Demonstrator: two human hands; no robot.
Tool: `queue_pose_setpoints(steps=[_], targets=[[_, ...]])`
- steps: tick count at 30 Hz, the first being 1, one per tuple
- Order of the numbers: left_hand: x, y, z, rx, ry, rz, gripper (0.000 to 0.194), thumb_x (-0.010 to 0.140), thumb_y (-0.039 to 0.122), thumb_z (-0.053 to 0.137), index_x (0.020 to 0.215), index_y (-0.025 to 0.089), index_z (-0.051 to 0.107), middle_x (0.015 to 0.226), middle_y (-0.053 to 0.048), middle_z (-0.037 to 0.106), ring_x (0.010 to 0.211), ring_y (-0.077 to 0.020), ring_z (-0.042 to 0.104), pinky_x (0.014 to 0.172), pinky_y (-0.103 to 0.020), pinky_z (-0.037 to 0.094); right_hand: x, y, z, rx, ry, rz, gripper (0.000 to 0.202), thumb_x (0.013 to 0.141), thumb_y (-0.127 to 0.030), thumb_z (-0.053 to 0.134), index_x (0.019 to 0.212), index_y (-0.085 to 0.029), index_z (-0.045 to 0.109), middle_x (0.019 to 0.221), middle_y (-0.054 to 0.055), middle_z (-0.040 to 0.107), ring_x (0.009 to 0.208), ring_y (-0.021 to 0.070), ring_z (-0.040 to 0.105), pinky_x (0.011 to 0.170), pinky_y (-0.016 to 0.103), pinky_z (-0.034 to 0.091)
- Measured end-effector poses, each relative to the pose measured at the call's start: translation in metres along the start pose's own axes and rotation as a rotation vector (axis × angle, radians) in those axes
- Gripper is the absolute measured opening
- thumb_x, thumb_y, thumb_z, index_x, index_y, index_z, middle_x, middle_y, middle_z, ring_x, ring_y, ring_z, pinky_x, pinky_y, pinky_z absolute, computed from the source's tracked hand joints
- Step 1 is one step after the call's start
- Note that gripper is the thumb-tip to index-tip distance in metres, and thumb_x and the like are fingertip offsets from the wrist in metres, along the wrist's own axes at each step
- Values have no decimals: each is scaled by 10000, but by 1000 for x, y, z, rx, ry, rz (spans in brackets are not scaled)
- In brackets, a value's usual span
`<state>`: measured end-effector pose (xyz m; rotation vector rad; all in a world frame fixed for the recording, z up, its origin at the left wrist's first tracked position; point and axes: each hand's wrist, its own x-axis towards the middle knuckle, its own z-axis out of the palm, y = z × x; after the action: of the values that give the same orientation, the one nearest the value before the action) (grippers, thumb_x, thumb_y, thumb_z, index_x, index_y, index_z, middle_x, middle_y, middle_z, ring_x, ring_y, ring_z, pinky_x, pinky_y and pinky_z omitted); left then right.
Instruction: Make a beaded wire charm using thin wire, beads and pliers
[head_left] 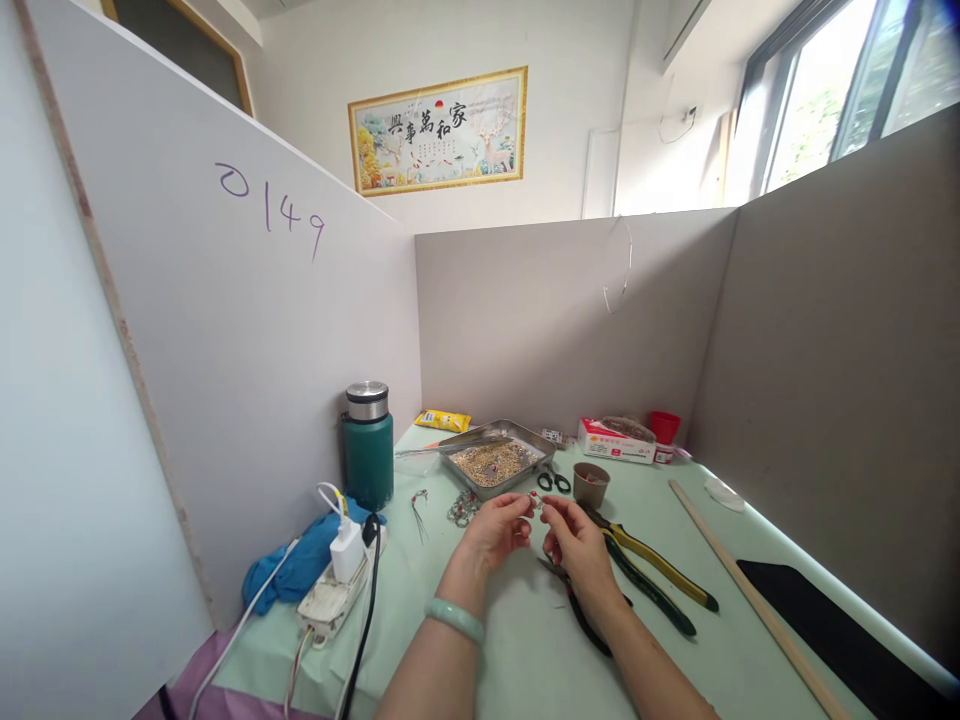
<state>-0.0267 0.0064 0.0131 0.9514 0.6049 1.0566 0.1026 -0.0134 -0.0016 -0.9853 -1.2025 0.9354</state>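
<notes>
My left hand (504,530), with a pale green bangle (454,620) on its wrist, and my right hand (574,538) meet fingertip to fingertip over the table. Between them they pinch a small red and silvery piece (534,499), too small to make out fully. Just behind is a metal tray (491,490) of gold-coloured beads. A heap of silvery chain-like pieces (463,508) lies left of my left hand. Pliers with black handles (581,612) lie partly under my right forearm. Larger green and yellow pliers (652,575) rest to the right.
Scissors (554,483) and a brown cup (591,486) stand behind my hands. At the left are a green bottle (368,450) and a power strip (334,600) with cables. A wooden stick (750,590) and black sheet (825,630) lie right. Grey panels (562,330) surround the table.
</notes>
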Motion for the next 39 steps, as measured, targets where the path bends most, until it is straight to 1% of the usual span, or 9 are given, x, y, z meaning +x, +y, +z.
queue_pose_setpoints(steps=[3, 6, 12, 16, 19, 25, 31, 37, 39], targets=[[-1, 0, 1, 1, -1, -14, 287, 609, 313, 725, 797, 134, 601, 632, 14, 555, 477, -60, 491, 473, -204, 393, 0, -2, 0, -13, -6, -68, 468, 700, -456, 583, 1080, -192, 522, 813, 32, 581, 527, 117, 516, 342, 188, 357], [-1, -1, 2, 8, -7, -24, 291, 592, 298, 740, 773, 109, 612, 603, -1, 556, 481, -73, 496, 476, -213, 392, -1, -1, 0, -101, -20, -162, 397, 708, -423, 583, 1023, -181, 579, 878, 70, 591, 589, 141, 543, 364, 200, 389], [-1, 0, 3, -14, -25, -11, 343, 675, 414, 657, 801, 97, 621, 759, -66, 602, 561, -105, 545, 543, -258, 448, -1, -1, -4, -268, 23, -249, 349, 725, -407, 562, 989, -190, 631, 903, 83, 617, 647, 173, 562, 504, 266, 465], [0, 4, 1, -150, -15, 4, 477, 740, 549, 510, 929, 120, 596, 977, -128, 599, 820, -200, 609, 731, -346, 471, 3, -1, -11, -225, 142, -206, 391, 703, -427, 574, 998, -174, 622, 849, 75, 627, 624, 167, 553, 460, 252, 443], [1, 7, -1, -215, -32, -7, 524, 751, 591, 450, 982, 137, 572, 1044, -127, 580, 942, -223, 584, 789, -354, 449, 5, 1, -13, -180, 116, -151, 400, 709, -423, 576, 1014, -166, 601, 838, 66, 607, 626, 158, 539, 413, 227, 416], [-3, 10, 5, -239, -128, 9, 547, 765, 601, 407, 1011, 137, 561, 1032, -129, 585, 871, -203, 591, 785, -366, 441, 4, 1, -8, -56, -4, -58, 381, 700, -406, 600, 1006, -179, 609, 791, 35, 601, 612, 139, 506, 400, 206, 374], [-9, 15, 11, -240, -166, 39, 579, 768, 625, 366, 1043, 156, 566, 1154, -135, 529, 937, -208, 560, 676, -289, 445, 2, -4, -8, 53, 30, -9, 371, 695, -423, 607, 982, -189, 625, 811, 35, 610, 647, 141, 513, 440, 211, 365], [-12, 16, 13, -288, -324, 54, 602, 801, 616, 278, 1127, 177, 531, 1302, -134, 403, 968, -226, 533, 690, -357, 471, -1, -1, -4, 144, -56, 56, 239, 653, -411, 661, 741, -193, 623, 805, -2, 609, 569, 91, 471, 470, 200, 347], [-14, 17, 15, -292, -371, 60, 612, 805, 618, 249, 1155, 191, 512, 1343, -126, 355, 1031, -255, 502, 688, -373, 480, -2, -1, -2, 180, -99, 101, 235, 664, -415, 654, 742, -196, 621, 791, -5, 613, 568, 88, 478, 488, 201, 351]])
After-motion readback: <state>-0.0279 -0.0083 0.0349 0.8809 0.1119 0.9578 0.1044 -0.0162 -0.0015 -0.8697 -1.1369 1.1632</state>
